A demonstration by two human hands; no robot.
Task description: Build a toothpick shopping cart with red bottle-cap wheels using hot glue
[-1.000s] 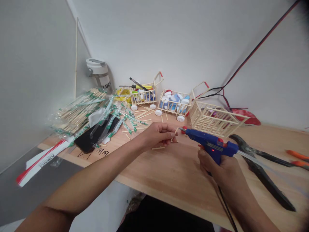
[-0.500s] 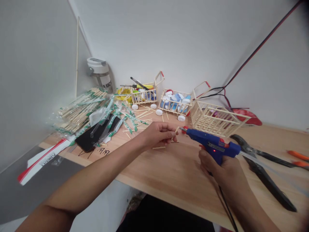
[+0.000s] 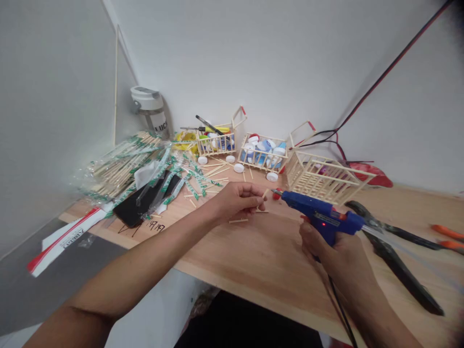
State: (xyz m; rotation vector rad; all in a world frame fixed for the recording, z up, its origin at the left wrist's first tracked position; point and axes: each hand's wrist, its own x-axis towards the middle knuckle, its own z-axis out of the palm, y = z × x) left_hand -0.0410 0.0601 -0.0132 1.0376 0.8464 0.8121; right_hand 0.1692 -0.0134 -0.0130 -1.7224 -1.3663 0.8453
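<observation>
**Blue glue gun [image 3: 321,212] held close to a small stick [image 3: 263,197]**

We pinch the small stick in our left hand [image 3: 237,203], its fingers [image 3: 255,192] pressed together on it. The stick tilts up out of the fingertips, above the counter [image 3: 232,251], and its top end sits near the gun's metal nozzle [image 3: 275,193] without touching it as far as we can see. Our right hand [image 3: 337,251] is clamped around the grip of the blue glue gun, with a small red light [image 3: 323,224] glowing on the gun's side. Its black cord [image 3: 339,304] drops past the counter's front edge.

Short loose sticks [image 3: 238,221] lie on the wood just below our left hand. Behind the hands stand two little stick carts on white bottle-cap wheels: one [image 3: 216,143] holds caps and tools, and the other [image 3: 263,155] is filled with bottle caps. A larger stick basket [image 3: 322,179] sits just behind the glue gun. To the right lie big black pliers [image 3: 398,270] and orange tool handles [image 3: 447,232]. To the left are bundled sticks in plastic wrap [image 3: 119,166], a black phone [image 3: 132,210] and a water bottle [image 3: 150,113] in the corner.
</observation>
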